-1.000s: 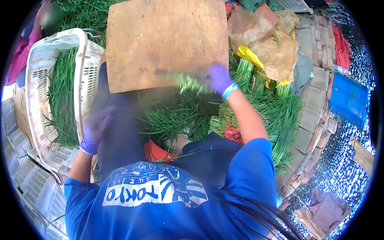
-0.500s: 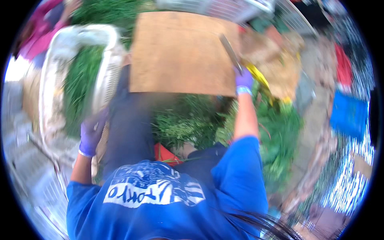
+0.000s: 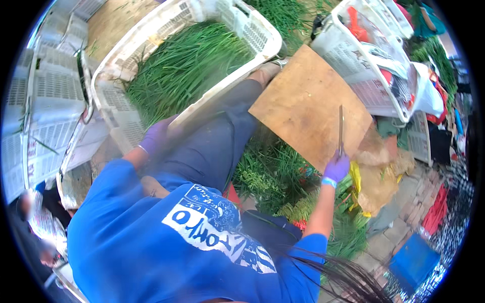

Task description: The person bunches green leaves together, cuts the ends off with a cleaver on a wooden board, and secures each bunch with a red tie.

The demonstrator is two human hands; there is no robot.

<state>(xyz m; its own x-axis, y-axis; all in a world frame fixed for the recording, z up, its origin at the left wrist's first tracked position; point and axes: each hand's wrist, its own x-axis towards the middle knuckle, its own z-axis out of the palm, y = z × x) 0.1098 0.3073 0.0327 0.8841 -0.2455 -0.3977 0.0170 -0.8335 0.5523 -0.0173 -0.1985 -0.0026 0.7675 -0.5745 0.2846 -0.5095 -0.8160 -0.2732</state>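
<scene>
My right hand [image 3: 337,166], in a purple glove, is closed round the handle of a knife [image 3: 341,126]. The blade points away from me over a square wooden board [image 3: 310,101]. On my left stands a white plastic crate [image 3: 189,15] holding long green leafy stalks [image 3: 184,65]. My left hand [image 3: 156,136], gloved in purple too and slightly blurred, grips the near rim of that crate; its fingertips are partly hidden. Between my legs, below the board, lies a heap of cut greens [image 3: 268,169].
Beyond the board is another white crate [image 3: 348,65] with bags and red items. Stacked crates [image 3: 55,96] line the left side. Brown crumpled sacking [image 3: 379,187], a yellow strip [image 3: 355,182] and a blue mat [image 3: 414,262] lie to the right. More greens [image 3: 283,22] sit at the back.
The view has swung left, bringing the crate of greens nearer the middle. My right hand still holds the knife by the board; my left hand stays at the crate.
</scene>
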